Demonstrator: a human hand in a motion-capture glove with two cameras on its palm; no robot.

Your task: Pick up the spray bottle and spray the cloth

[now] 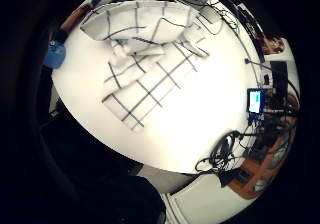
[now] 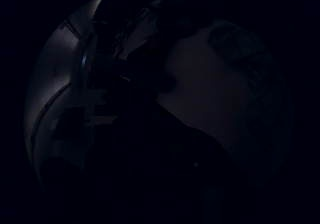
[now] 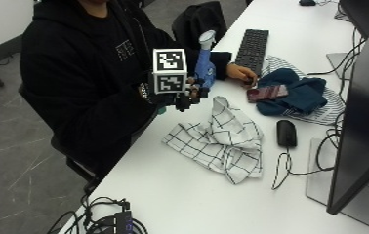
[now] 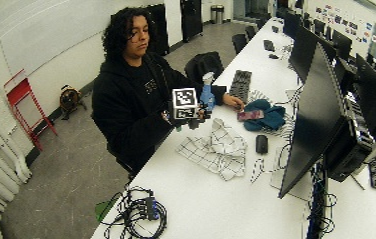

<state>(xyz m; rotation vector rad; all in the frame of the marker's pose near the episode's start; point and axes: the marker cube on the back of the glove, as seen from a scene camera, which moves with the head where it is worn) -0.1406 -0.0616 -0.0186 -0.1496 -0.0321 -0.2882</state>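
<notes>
Already the gloved right hand (image 3: pixel 183 95) has its fingers curled around the blue spray bottle (image 3: pixel 204 63), held above the table edge, near the checked cloth (image 3: pixel 220 141); spraying looks not yet done.

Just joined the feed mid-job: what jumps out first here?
The gloved right hand holds a blue spray bottle up above the table edge. Just beyond it a white checked cloth lies crumpled on the table, with a black mouse beside it.
</notes>
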